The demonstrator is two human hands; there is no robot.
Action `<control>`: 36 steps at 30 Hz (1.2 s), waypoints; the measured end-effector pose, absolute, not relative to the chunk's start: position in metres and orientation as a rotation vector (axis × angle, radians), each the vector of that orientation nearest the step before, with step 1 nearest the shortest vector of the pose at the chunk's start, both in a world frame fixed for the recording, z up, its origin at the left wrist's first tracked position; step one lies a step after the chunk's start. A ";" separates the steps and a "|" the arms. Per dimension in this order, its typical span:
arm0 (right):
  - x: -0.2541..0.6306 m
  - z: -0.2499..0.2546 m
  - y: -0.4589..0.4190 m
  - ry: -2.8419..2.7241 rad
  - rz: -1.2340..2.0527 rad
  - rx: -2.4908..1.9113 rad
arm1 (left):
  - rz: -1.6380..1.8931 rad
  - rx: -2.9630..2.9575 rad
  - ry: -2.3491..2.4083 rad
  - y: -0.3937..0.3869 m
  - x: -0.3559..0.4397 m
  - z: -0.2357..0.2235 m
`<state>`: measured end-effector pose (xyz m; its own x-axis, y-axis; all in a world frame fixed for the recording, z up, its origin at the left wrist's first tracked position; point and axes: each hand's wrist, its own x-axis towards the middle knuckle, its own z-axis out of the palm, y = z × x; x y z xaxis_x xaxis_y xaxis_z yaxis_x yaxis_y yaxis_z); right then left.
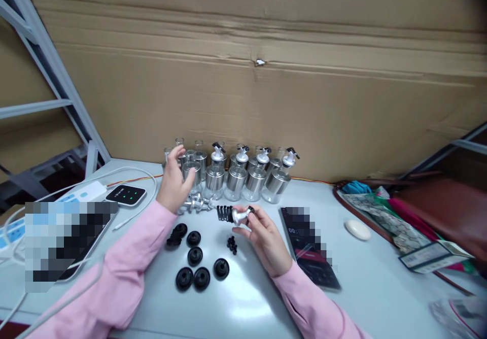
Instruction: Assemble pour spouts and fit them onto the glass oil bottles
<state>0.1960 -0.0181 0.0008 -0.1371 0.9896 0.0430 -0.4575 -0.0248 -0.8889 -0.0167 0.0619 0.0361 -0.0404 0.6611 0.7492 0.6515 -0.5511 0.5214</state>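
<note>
My right hand point(266, 237) pinches a silver pour spout point(240, 217) with a black tip, held on its side above the table. Ribbed black pieces point(224, 213) lie just left of the spout; I cannot tell whether they join it. My left hand point(174, 184) is raised with fingers apart, beside an uncapped glass bottle point(191, 174) with a steel band. Whether it touches the bottle is unclear. To the right, several like bottles point(236, 181) carry silver spouts with black levers. Loose silver parts point(198, 203) lie below the left hand.
Several round black caps point(195, 256) and a cluster of tiny black pieces point(232, 245) lie in front. A phone point(310, 250) rests at right, near a white oval object point(357, 229). Left are a tablet point(87, 242), a small black device point(126, 195) and cables. Cardboard point(243, 95) stands behind.
</note>
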 end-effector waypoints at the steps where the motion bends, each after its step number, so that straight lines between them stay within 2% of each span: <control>1: 0.195 0.000 -0.019 -0.970 1.487 -0.775 | 1.671 2.173 1.539 0.074 -0.019 0.041; 6: 0.195 -0.001 -0.019 -1.070 1.408 -0.813 | 1.532 2.095 1.591 0.112 -0.024 0.041; 10: 0.198 -0.001 -0.018 -1.074 1.329 -0.853 | 1.567 2.055 1.528 0.117 -0.023 0.034; 21: 0.202 -0.005 -0.020 -1.092 1.116 -0.937 | 2.247 1.972 1.068 0.080 0.002 0.073; 25: 0.201 -0.004 -0.020 -1.058 1.091 -0.984 | 2.053 1.843 0.739 0.059 0.022 0.078; 29: 0.201 -0.002 -0.019 -1.046 1.085 -0.990 | 1.756 1.728 0.587 0.047 0.040 0.061; 36: 0.203 0.001 -0.019 -1.060 1.061 -0.985 | 1.495 2.005 0.444 0.041 0.049 0.024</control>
